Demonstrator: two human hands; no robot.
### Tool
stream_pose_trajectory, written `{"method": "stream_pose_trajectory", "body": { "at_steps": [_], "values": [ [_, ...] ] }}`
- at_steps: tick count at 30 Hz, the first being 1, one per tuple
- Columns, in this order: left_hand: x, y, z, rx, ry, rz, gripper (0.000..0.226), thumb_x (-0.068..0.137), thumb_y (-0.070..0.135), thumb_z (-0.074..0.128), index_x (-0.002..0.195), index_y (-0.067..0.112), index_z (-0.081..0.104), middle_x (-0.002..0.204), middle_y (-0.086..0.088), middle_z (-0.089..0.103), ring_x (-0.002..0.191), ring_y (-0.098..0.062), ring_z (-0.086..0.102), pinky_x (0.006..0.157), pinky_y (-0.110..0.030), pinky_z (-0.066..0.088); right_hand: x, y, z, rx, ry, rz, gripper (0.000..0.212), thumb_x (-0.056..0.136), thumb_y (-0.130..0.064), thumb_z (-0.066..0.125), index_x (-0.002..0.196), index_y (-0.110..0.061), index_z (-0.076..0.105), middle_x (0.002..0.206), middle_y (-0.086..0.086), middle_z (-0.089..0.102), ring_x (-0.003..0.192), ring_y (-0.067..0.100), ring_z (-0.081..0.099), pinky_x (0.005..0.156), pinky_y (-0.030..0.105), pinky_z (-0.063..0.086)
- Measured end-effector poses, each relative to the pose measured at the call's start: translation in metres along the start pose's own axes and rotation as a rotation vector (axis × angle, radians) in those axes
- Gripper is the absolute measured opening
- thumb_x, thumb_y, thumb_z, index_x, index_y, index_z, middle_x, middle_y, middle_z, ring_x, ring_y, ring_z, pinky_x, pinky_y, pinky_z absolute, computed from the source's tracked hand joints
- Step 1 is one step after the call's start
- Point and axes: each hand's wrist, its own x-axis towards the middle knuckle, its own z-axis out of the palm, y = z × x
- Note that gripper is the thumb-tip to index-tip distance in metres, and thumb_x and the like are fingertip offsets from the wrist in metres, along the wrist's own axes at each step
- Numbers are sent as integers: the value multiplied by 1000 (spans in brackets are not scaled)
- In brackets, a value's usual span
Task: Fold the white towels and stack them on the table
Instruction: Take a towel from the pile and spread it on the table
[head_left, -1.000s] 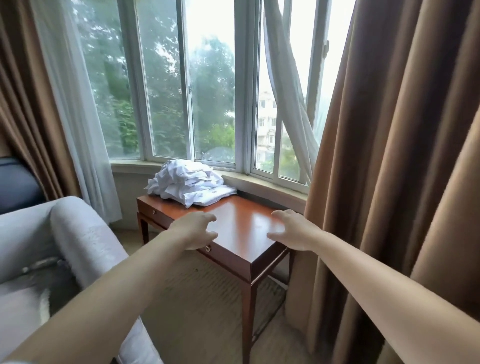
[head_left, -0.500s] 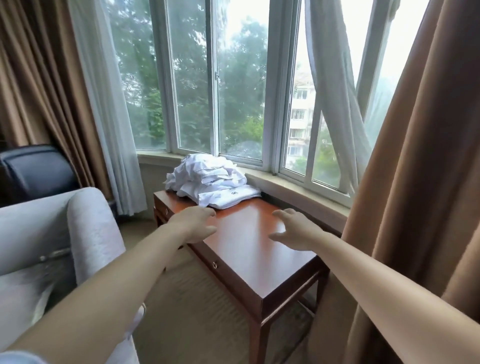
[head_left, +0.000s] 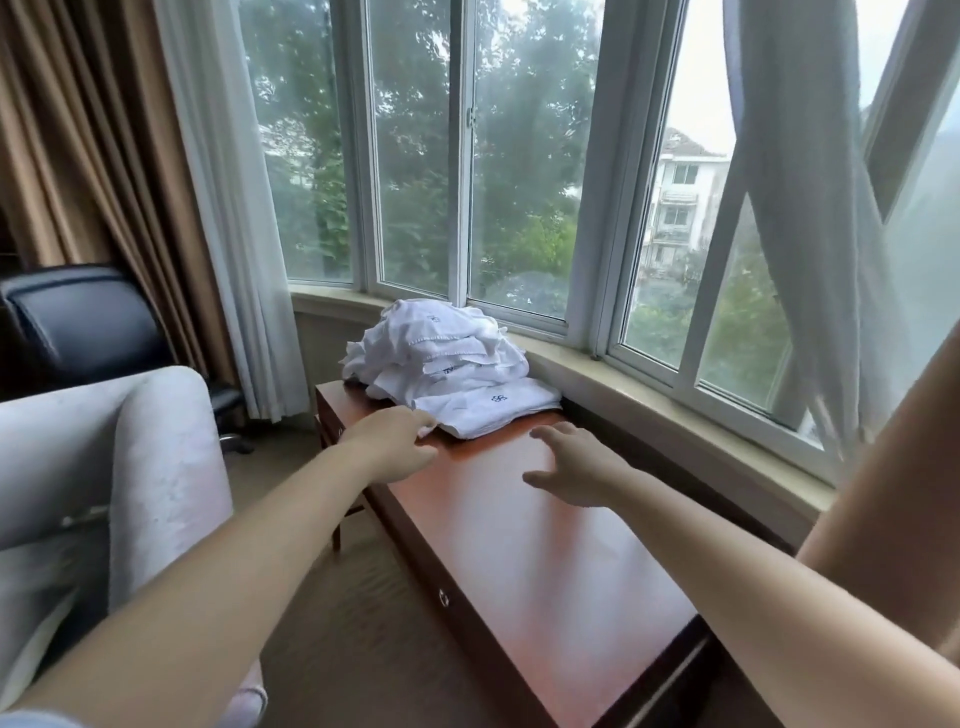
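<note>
1. Reaching toward the pile of white towels (head_left: 447, 364), both bare arms stretch out over the wooden table (head_left: 545, 545).
2. The towels sit heaped and unfolded at the table's far end, close against the window sill (head_left: 649, 374); the lowest one lies flat, a small blue mark showing. No folded stack is visible, so the task looks barely started.
3. Left hand (head_left: 395, 441): at the near edge of the bottom towel, fingertips touching or just about touching its corner. Whether the fingers have closed on the cloth cannot be told; nothing is lifted.
4. Right hand (head_left: 576, 462): hovers above bare tabletop just short of the pile, fingers spread and relaxed, holding nothing.
5. Judgement: the two hands come in side by side, probably to take one towel by two points and draw it onto the bare wood nearer the person, where there is room to fold.
6. A pale armchair (head_left: 130, 467) stands left of the table; brown curtains (head_left: 78, 156) frame the window.
</note>
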Motion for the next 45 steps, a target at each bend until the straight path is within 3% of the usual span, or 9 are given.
{"method": "stream_pose_trajectory", "body": {
  "at_steps": [8, 11, 16, 21, 28, 31, 34, 41, 45],
  "values": [
    [120, -55, 7, 28, -13, -50, 46, 92, 39, 52, 138, 29, 48, 140, 2, 48, 126, -18, 47, 90, -31, 43, 157, 5, 19, 73, -27, -41, 69, 88, -47, 60, 147, -21, 34, 148, 7, 36, 135, 27, 35, 105, 39, 38],
    [159, -75, 3, 52, -28, -76, 46, 92, 38, 52, 137, 30, 48, 141, 2, 48, 125, -20, 49, 95, -35, 45, 207, 3, 22, 86, -32, -55, 69, 90, -48, 58, 148, -20, 32, 148, 8, 37, 136, 28, 35, 104, 38, 36],
    [212, -108, 7, 72, -99, -101, 44, 91, 38, 52, 134, 27, 50, 135, 3, 50, 112, -19, 54, 92, -38, 48, 275, -7, 36, 80, -60, -76, 66, 90, -45, 59, 145, -17, 36, 145, 11, 40, 132, 30, 38, 102, 38, 37],
    [281, -152, 4, 93, -76, -57, 45, 92, 35, 51, 135, 25, 49, 127, -1, 54, 112, -22, 54, 85, -36, 49, 346, -21, 40, 77, -19, -85, 62, 89, -44, 61, 142, -20, 39, 139, 10, 44, 126, 30, 44, 99, 46, 43],
    [384, -215, 4, 93, -105, 40, 44, 91, 37, 54, 129, 17, 52, 132, -4, 53, 115, -25, 53, 74, -31, 39, 433, -38, 46, 77, 9, 30, 62, 89, -45, 61, 142, -20, 39, 142, 8, 42, 127, 28, 44, 99, 42, 44],
    [429, -233, 1, 64, -104, 47, 49, 91, 38, 51, 137, 23, 47, 140, 1, 49, 121, -23, 50, 85, -33, 44, 464, -41, 47, 76, 10, 60, 63, 90, -45, 61, 143, -22, 38, 143, 7, 41, 126, 27, 45, 97, 39, 44],
    [467, -238, 6, 88, -130, 83, 51, 93, 36, 50, 142, 24, 43, 140, 1, 48, 122, -21, 49, 81, -31, 40, 492, -36, 50, 73, 1, 90, 65, 90, -44, 61, 145, -22, 35, 144, 7, 41, 129, 27, 42, 98, 40, 43],
    [551, -234, 12, 131, -130, 85, 43, 93, 34, 49, 132, 18, 53, 139, -1, 50, 125, -23, 48, 98, -39, 43, 565, -4, 42, 91, 49, 119, 65, 91, -43, 61, 145, -20, 36, 146, 8, 40, 132, 26, 42, 102, 40, 42],
    [593, -239, 17, 145, -129, 84, 45, 94, 37, 48, 137, 23, 49, 142, -2, 49, 127, -25, 48, 95, -34, 43, 607, 6, 45, 103, 65, 118, 66, 90, -44, 61, 146, -21, 35, 147, 6, 39, 133, 26, 41, 100, 35, 38]
  ]
}}
